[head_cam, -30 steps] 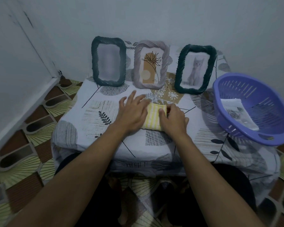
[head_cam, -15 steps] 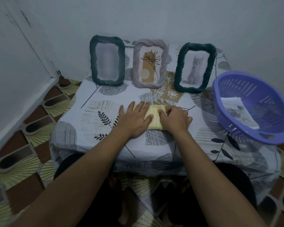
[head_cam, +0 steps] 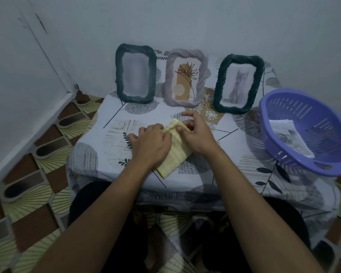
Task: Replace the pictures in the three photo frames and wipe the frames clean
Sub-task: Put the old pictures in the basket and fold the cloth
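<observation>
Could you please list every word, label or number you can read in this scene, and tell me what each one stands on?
No text here is legible.
plant print in the grey frame: a tiny line near its bottom edge, too small to read.
sheet in the purple basket: a drawing only, no words that can be made out.
cat picture, blurred left picture, yellow striped cloth: no lettering shows.

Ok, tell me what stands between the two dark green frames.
The head view shows a pale lilac frame with a plant drawing standing between the left dark frame and the cat frame, touching neither.
</observation>
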Demonstrator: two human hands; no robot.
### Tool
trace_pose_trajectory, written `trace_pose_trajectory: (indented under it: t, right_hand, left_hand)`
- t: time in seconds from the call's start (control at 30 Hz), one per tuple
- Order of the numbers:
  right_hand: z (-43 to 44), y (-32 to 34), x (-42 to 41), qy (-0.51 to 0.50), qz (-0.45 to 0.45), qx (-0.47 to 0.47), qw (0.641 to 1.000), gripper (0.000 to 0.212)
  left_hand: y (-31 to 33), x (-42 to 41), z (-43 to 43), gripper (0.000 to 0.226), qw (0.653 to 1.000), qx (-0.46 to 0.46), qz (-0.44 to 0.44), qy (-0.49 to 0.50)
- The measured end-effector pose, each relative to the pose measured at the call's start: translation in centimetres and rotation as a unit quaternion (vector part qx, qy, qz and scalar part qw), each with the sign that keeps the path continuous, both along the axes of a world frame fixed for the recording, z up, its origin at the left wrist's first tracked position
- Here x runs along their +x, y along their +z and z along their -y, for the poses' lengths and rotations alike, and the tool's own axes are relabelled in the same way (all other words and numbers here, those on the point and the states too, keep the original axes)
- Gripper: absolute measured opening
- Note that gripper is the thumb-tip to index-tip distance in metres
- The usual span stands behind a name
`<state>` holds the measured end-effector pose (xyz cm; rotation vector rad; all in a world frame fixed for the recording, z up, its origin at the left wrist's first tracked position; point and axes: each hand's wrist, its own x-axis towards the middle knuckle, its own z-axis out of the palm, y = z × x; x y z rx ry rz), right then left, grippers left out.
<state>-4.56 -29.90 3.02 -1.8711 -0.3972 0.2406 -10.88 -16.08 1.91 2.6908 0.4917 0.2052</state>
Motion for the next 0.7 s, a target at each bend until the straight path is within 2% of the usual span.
trace_pose_trajectory:
  t: [0.07,0.17,0.2,0.37,0.47,0.57,0.7]
  right_hand:
    - [-0.8,0.6,-0.3,0.020,0.022,0.026,0.999,0.036]
    - [-2.4,1.1,-0.6,0.031,0.040,0.041,0.998,0.034]
    - [-3.0,1.0,-0.6,0.033,0.043,0.038,0.998,0.033]
    - [-5.9,-0.8,-1.1,0.008,0.083,-0.008,0.996,0.036]
    - [-6.7,-2.3,-1.6,0.007,0.117,-0.137,0.984,0.040]
    - [-7.0,-3.9,-1.9,0.033,0.150,-0.287,0.946,0.049]
    - [-7.3,-4.5,-2.0,0.059,0.178,-0.371,0.909,0.058]
  left_hand:
    - [0.5,-0.3,-1.4,0.036,0.997,-0.075,0.003,-0.023]
    - [1.2,-1.1,-3.4,0.031,0.973,-0.226,0.010,-0.049]
    - [1.3,-1.4,-4.1,0.028,0.968,-0.246,0.022,-0.044]
    - [0.8,-2.6,-7.7,0.021,0.978,-0.200,0.050,0.026]
    - [0.0,-2.9,-10.6,0.024,0.981,-0.162,0.051,0.098]
    - [-0.5,-2.6,-13.0,0.031,0.982,-0.120,0.034,0.141]
    - [-1.2,-1.7,-15.1,0.033,0.982,-0.097,0.044,0.158]
